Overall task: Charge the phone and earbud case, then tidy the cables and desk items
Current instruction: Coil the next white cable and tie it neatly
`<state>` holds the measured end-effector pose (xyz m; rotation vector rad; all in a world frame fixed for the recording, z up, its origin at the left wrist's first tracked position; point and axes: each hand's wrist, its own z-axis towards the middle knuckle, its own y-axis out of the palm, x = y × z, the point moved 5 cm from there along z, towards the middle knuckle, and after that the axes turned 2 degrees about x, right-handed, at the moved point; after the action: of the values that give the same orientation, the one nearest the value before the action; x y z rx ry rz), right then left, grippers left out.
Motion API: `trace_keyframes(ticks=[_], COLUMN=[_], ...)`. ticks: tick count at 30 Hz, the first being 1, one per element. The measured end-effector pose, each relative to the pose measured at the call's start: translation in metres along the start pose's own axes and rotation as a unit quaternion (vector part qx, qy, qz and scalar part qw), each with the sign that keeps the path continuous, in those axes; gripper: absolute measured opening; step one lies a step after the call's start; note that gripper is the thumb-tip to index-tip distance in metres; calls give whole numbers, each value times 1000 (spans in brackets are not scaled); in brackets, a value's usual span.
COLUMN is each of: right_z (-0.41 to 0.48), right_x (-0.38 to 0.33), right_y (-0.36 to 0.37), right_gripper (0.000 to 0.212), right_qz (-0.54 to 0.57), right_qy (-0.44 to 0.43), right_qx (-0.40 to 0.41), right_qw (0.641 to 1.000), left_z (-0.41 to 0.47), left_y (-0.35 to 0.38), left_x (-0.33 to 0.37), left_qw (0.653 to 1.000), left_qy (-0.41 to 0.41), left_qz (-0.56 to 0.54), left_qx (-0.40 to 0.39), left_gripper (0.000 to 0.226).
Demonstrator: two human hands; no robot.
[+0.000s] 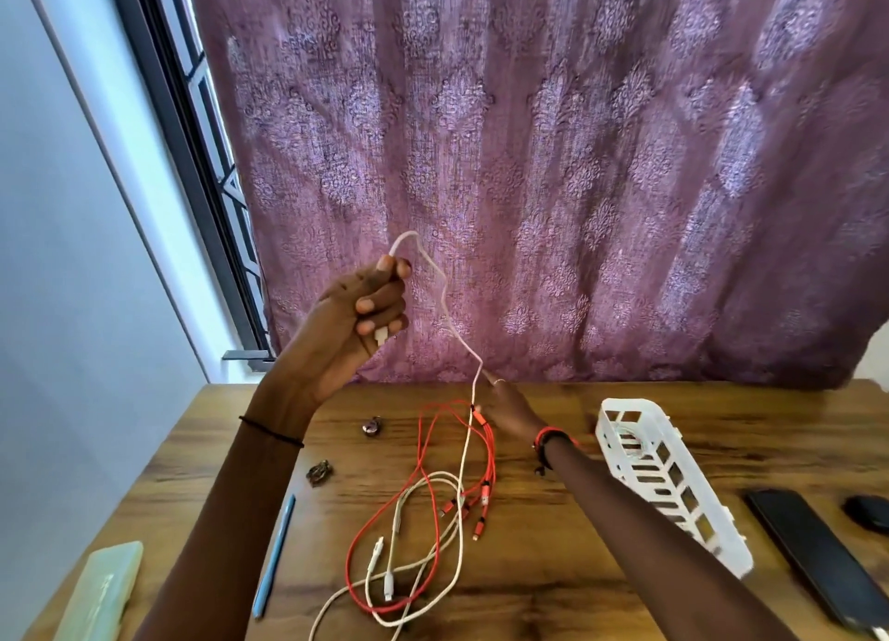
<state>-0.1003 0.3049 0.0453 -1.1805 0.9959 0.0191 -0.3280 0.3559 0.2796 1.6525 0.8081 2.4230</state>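
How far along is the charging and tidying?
Nothing looks done: the black phone and dark oval earbud case lie apart from the cables. In hand: the left hand grips one end of the white cable, the right hand pinches it lower. Left: charging both, untangling the orange cable, tidying the blue pen.

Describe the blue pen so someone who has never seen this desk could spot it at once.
On the wooden desk, look left of the tangle of orange and white cables and right of the pale green case. The blue pen lies there, a thin straight stick, the only blue thing on it.
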Motion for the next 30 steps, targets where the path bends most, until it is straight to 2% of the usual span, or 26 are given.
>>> trace_keyframes(ticks=[2, 4, 6, 9, 12, 15, 21, 25, 28, 30], right_z=[9, 11, 16, 24, 38, 42, 48, 39, 24, 15], right_x=[-9, -13, -7, 9, 21, 8, -28, -63, -92, -111], right_y=[6, 8, 12, 17, 15, -11, -83, -125, -150, -166], right_gripper=[55, 10, 27, 22, 35, 37, 29, 18, 14, 12], right_qz=[29, 23, 30, 83, 211, 278, 321, 340, 357, 384], right_qy=[21, 42, 56, 77, 59, 72, 20, -24, -43, -59], right_qx=[10, 19, 33, 55, 47, 32, 85, 70, 50, 45], right_qw=[999, 999, 997, 992, 975, 957, 943, 938, 932, 920], left_z=[-4, -8, -10, -12, -11, -6, 7, 15, 20, 23], left_y=[4, 5, 3, -8, -26, -48, -77, -85, -83, -81], left_x=[4, 8, 13, 20, 19, 9, -20, -41, -57, -74], left_qw=[1000, 1000, 999, 999, 998, 993, 983, 983, 984, 983], left_qy=[-1, 2, 10, 20, 31, 33, 25, 10, -14, -37], left_qz=[-7, -15, -30, -40, -49, -48, -47, -41, 5, 82], left_qx=[-14, -20, -31, -20, 37, 102, 173, 180, 177, 162], left_gripper=[25, 27, 30, 34, 31, 26, 21, 24, 22, 26])
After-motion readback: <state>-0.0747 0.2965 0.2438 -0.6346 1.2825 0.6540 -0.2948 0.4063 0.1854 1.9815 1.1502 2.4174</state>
